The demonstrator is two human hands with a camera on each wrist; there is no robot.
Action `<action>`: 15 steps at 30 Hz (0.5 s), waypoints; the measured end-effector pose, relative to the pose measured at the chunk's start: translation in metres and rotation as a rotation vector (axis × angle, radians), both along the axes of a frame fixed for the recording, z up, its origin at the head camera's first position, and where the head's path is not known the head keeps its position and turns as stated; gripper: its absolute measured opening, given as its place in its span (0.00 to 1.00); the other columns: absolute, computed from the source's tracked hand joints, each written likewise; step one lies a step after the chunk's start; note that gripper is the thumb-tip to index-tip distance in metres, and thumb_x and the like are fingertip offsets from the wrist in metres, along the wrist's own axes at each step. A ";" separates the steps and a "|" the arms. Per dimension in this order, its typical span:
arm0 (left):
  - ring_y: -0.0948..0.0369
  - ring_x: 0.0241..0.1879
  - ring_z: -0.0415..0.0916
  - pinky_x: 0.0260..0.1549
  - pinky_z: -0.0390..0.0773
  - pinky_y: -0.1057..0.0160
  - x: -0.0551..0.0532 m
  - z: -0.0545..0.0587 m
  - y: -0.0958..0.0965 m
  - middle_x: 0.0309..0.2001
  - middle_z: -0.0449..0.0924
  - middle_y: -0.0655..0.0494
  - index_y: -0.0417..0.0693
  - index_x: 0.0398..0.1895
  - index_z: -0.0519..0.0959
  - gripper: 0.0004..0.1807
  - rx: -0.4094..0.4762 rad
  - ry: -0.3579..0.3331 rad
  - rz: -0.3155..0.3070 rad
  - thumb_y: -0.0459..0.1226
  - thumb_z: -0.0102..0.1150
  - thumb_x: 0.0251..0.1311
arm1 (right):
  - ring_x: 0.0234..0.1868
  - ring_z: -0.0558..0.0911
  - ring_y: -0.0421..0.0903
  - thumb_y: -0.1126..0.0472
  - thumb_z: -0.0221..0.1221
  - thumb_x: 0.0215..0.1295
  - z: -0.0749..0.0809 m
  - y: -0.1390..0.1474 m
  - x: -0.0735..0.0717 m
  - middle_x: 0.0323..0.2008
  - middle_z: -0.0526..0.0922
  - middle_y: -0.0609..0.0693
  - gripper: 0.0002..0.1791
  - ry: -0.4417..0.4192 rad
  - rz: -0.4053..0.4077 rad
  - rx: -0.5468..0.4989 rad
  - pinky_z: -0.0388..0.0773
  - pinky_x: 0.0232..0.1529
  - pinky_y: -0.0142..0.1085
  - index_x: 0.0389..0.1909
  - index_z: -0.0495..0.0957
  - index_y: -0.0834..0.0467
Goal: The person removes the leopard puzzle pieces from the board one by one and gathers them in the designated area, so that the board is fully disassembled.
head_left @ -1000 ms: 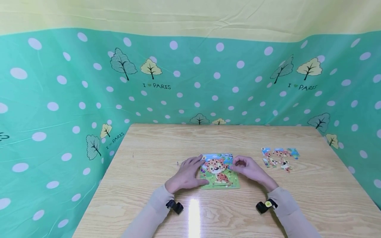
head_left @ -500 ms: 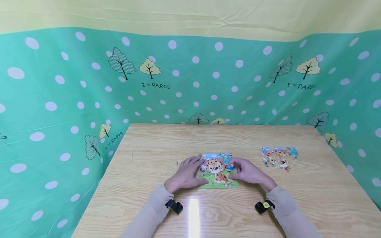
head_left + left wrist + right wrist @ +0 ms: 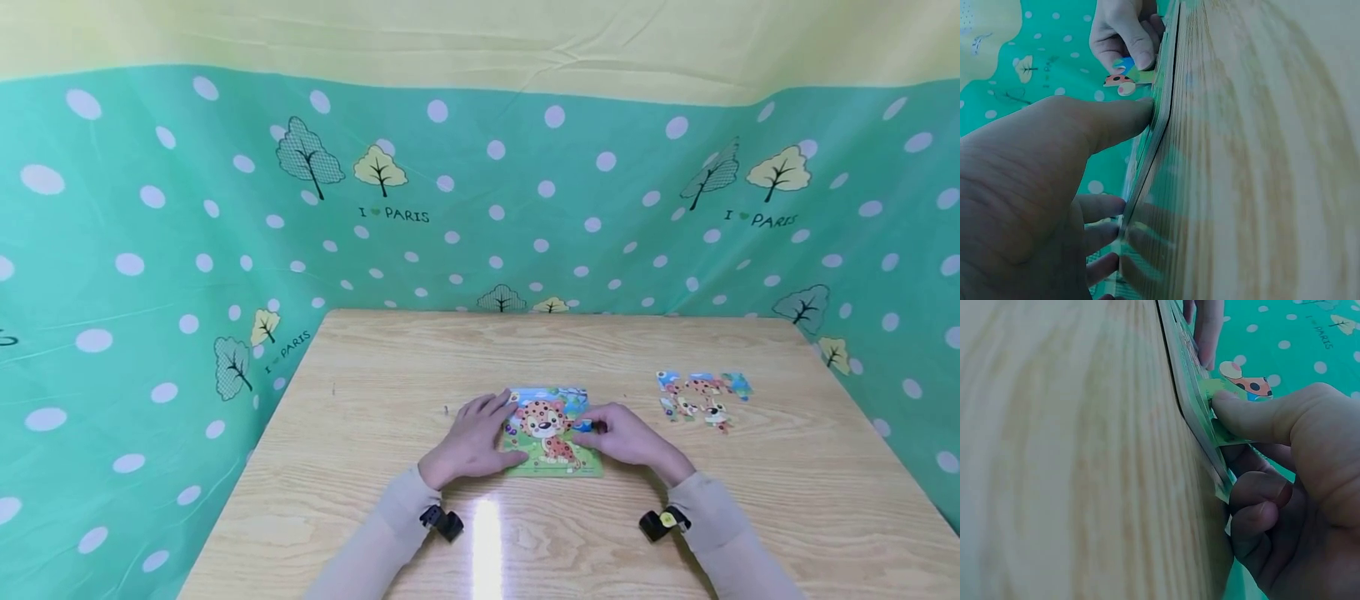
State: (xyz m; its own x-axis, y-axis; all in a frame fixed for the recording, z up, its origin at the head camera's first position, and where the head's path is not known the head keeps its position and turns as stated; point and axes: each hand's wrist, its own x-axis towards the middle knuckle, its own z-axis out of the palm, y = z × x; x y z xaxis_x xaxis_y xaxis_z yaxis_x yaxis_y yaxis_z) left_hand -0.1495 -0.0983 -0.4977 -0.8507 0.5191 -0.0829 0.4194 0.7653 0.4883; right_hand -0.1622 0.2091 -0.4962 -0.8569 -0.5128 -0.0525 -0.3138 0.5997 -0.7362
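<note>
A jigsaw puzzle board (image 3: 543,463) with a cartoon leopard picture lies on the table in the head view. My left hand (image 3: 474,442) rests along its left side, fingers spread, the thumb reaching over the near left part. At the right side, my right hand (image 3: 626,435) pinches a puzzle piece (image 3: 582,425) between thumb and fingers. Both wrist views show this piece, with spotted orange, blue and green print, standing tilted up off the board's face. My right hand's other fingers curl beside the board edge in the right wrist view.
To the right of the board lies a loose cluster of puzzle pieces (image 3: 697,388), partly joined into another leopard picture. The wooden table (image 3: 420,350) reaches back to a green dotted curtain (image 3: 480,192). Small specks lie left of the board.
My right hand has moved left from the board's right edge onto the picture and now pinches a piece there, tilting it up. My left hand has stayed at the board's left side.
</note>
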 end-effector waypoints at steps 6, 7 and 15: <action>0.44 0.85 0.49 0.82 0.50 0.36 0.000 0.000 -0.001 0.87 0.50 0.51 0.50 0.85 0.61 0.50 0.011 -0.008 0.005 0.63 0.62 0.66 | 0.27 0.71 0.38 0.54 0.66 0.75 0.002 -0.002 0.000 0.30 0.80 0.43 0.06 -0.008 0.010 0.009 0.69 0.29 0.30 0.41 0.89 0.50; 0.44 0.85 0.49 0.82 0.50 0.36 0.000 0.000 -0.001 0.87 0.50 0.51 0.50 0.85 0.61 0.50 0.011 -0.008 0.005 0.63 0.62 0.66 | 0.27 0.71 0.38 0.54 0.65 0.75 0.002 -0.002 0.000 0.30 0.81 0.43 0.06 -0.006 0.010 0.011 0.69 0.29 0.29 0.42 0.89 0.50; 0.43 0.84 0.53 0.81 0.54 0.35 0.009 0.004 0.011 0.86 0.53 0.48 0.48 0.84 0.61 0.50 -0.051 0.055 0.060 0.65 0.59 0.67 | 0.27 0.72 0.37 0.52 0.70 0.70 0.003 -0.002 0.002 0.37 0.85 0.44 0.09 -0.016 0.002 0.014 0.70 0.28 0.30 0.45 0.90 0.51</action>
